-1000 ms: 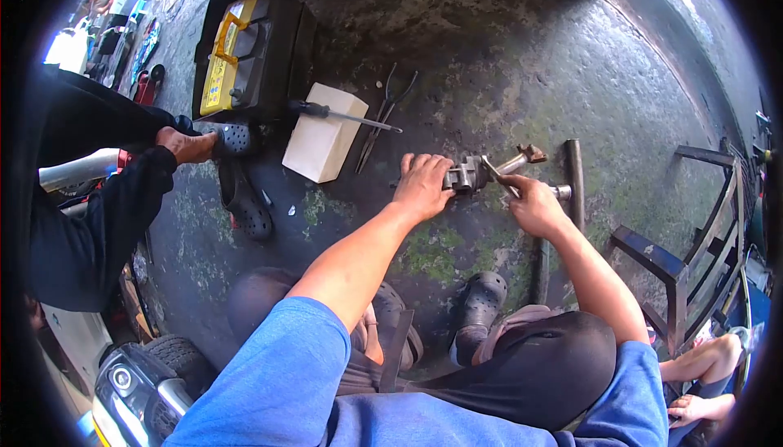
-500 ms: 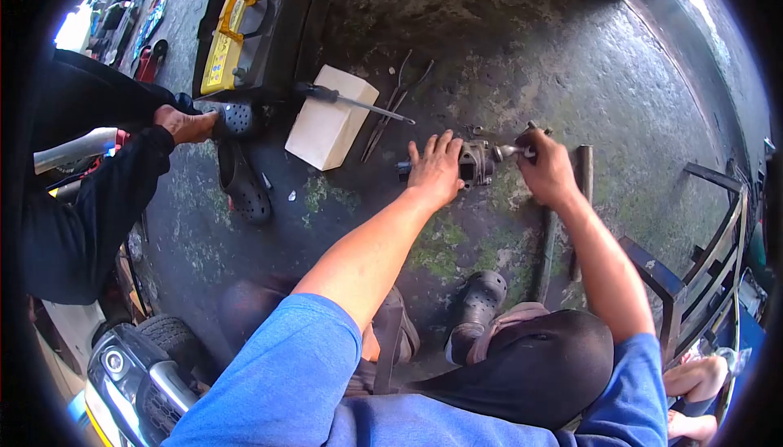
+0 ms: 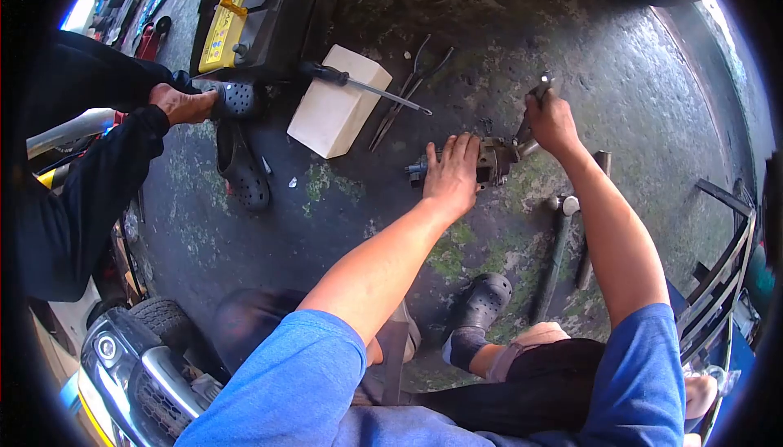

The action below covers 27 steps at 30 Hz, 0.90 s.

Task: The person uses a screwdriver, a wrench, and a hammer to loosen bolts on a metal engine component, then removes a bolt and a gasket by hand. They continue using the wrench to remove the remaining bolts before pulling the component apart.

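Observation:
My left hand point(image 3: 453, 174) lies over a greasy metal housing point(image 3: 494, 163) on the floor and holds it down, fingers curved across its top. A thin end of the part sticks out left of that hand. My right hand point(image 3: 553, 127) is closed around a wrench-like metal tool point(image 3: 545, 80), whose tip shows above the fist. The tool's lower end reaches toward the short shaft point(image 3: 528, 148) at the housing's right end; my hand hides part of it. Below my right hand lies a hammer point(image 3: 556, 243), beside a metal bar point(image 3: 594, 227).
A screwdriver point(image 3: 371, 88) rests across a white box point(image 3: 336, 108), with long-handled pliers point(image 3: 408, 96) beside it. A car battery point(image 3: 265, 19) stands at upper left. Another person's foot point(image 3: 186, 104) and clogs point(image 3: 245, 178) are at left. A metal frame point(image 3: 722, 243) stands at right.
My right hand has moved up and slightly right, swinging the tool more upright. The left hand and housing sit slightly further right in view. The hammer head has come into sight.

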Motion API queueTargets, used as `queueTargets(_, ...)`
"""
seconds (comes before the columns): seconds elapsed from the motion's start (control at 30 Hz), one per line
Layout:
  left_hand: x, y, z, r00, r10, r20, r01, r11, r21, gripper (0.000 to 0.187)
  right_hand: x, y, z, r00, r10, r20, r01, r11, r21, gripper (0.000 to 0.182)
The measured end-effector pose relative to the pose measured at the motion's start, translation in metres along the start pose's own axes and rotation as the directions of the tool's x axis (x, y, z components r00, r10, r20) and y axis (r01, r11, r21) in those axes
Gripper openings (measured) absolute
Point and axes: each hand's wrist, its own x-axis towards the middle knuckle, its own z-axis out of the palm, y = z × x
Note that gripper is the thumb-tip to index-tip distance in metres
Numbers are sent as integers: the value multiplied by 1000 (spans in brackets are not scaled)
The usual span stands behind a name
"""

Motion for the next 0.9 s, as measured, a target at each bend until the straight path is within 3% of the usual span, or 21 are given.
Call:
queueTargets(0.07,1,-1,1,1000,0,-12,0,1000,-16,88,12,8,4,996,49,-71,-46,998,44,38)
queueTargets(0.1,0,-1,2,1000,-2,-15,2,1000,-17,89,17,7,5,996,94,-8,-93,992,85,39)
queueTargets(0.2,0,1,1,1000,-7,-20,7,1000,-16,89,23,-4,18,1000,23,13,-23,1000,15,39)
queueTargets(0.37,0,4,-4,999,-26,31,27,1000,-11,89,46,-25,41,961,270,60,-265,961,-74,44)
queueTargets(0.57,-1,6,-7,996,-14,89,11,1000,25,91,31,-43,19,980,179,87,-175,983,-53,40)
queueTargets(0.63,1,5,-3,998,-20,67,17,999,33,93,37,-27,23,975,206,84,-212,975,66,39)
queueTargets(0.7,-3,5,0,998,-9,64,7,1000,25,95,34,-16,21,965,243,102,-248,968,45,40)
queueTargets(0.77,-1,3,0,999,-9,46,8,1000,27,96,39,-22,18,957,260,125,-247,963,-111,40)
queueTargets(0.87,0,3,1,999,-12,41,11,1000,25,96,48,-17,33,947,298,121,-292,954,-61,41)
queueTargets(0.9,2,2,0,999,-15,42,14,1000,26,96,42,-19,33,971,224,79,-220,974,-59,40)
